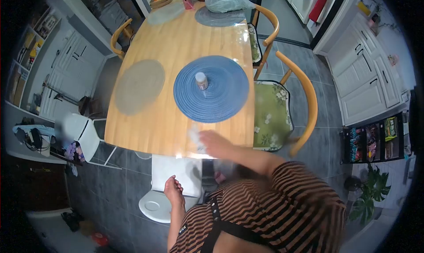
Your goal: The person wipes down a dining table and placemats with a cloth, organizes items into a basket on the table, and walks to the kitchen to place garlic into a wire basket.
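My right hand (214, 143), smeared by motion, is over the near edge of the wooden table (176, 41). A pale, crumpled white piece (194, 136) shows at its fingertips; its kind is too blurred to tell. My left hand (174, 190) hangs lower, in front of the white chair (165, 167), with its fingers curled and nothing visible in them. Ahead of my right hand lies a round blue placemat (225, 98). On this mat a small bottle with a white cap (201, 80) stands upright.
A beige placemat (139, 87) lies at the table's left. At the far end are a plastic bag (227, 0), a pink cup (187, 2) and a fruit basket (160, 1). Wooden chairs, one with a green cushion (270, 116), line the right side.
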Demonstrator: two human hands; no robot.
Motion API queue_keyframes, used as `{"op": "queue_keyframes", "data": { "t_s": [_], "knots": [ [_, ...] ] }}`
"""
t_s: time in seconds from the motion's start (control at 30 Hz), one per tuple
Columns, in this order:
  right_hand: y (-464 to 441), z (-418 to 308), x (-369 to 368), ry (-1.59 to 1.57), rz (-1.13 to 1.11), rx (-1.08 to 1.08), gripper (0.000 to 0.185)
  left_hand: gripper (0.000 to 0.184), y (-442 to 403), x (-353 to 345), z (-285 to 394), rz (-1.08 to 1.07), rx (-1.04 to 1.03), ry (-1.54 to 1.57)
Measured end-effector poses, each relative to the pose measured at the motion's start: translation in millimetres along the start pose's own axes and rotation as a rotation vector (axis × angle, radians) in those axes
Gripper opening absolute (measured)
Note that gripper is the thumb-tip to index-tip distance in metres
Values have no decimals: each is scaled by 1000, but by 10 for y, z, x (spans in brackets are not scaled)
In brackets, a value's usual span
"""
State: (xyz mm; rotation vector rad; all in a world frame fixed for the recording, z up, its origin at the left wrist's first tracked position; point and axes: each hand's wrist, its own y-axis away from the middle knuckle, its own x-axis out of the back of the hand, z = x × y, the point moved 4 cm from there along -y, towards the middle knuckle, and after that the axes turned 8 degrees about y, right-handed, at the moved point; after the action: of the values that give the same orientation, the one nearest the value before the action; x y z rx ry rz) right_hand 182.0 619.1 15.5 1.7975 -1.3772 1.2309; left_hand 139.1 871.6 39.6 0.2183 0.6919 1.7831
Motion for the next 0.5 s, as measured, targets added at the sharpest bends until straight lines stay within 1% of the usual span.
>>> {"op": "queue_keyframes", "data": {
  "t_s": [0.07, 0.13, 0.17, 0.2, 0.23, 0.27, 0.3, 0.37, 0.4, 0.43, 0.5],
  "knots": [
    [275, 711, 7, -100, 87, -254, 41, 16, -38, -104, 9, -23, -48, -66],
    [608, 1205, 348, 99, 402, -324, 40, 16, -90, -288, 61, -40, -102, -187],
    [678, 1443, 508, 153, 451, -353, 41, 20, -193, -415, 74, -101, -126, -234],
    [678, 1608, 685, 205, 501, -384, 42, 24, -238, -641, 146, -171, -195, -311],
    [612, 1760, 736, 202, 481, -406, 42, 27, -287, -918, 238, -244, -266, -390],
    [532, 1917, 782, 203, 466, -429, 43, 39, -353, -1195, 325, -292, -330, -555],
    [449, 2070, 843, 211, 457, -449, 43, 54, -487, -1463, 353, -362, -378, -586],
    [255, 2258, 892, 280, 485, -494, 44, 71, -781, -2048, 427, -368, -614, -914],
    [197, 2275, 861, 306, 492, -517, 44, 78, -855, -2363, 466, -362, -597, -1013],
    [188, 2254, 837, 249, 487, -557, 45, 84, -911, -2673, 512, -353, -577, -1117],
    [289, 2057, 832, 212, 459, -474, 44, 90, -865, -3196, 640, -262, -622, -1344]
  ]
}}
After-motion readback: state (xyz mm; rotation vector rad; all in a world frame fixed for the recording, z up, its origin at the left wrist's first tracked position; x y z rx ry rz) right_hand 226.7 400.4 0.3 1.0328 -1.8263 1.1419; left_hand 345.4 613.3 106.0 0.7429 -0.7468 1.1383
